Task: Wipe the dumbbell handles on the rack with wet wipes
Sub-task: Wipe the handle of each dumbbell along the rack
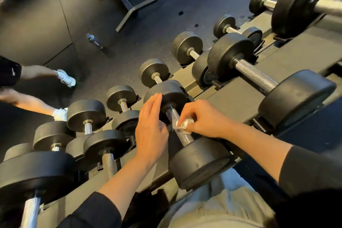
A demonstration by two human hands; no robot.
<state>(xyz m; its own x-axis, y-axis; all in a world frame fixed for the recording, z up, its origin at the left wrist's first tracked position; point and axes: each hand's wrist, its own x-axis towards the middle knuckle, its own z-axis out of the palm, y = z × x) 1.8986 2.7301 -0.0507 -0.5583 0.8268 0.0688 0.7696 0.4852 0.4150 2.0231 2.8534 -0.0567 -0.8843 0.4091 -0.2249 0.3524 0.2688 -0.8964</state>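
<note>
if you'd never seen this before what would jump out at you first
Probably the right hand near the middle, pinching a crumpled white wet wipe against the knurled metal handle of a black dumbbell on the rack. Just left of it the left hand hovers with straight fingers beside the dumbbell's far weight. Rows of other black dumbbells run diagonally from bottom left to top right.

Your way along the handle (182,131) is short: big black weights (199,163) block both ends, more dumbbells (105,146) crowd left.
</note>
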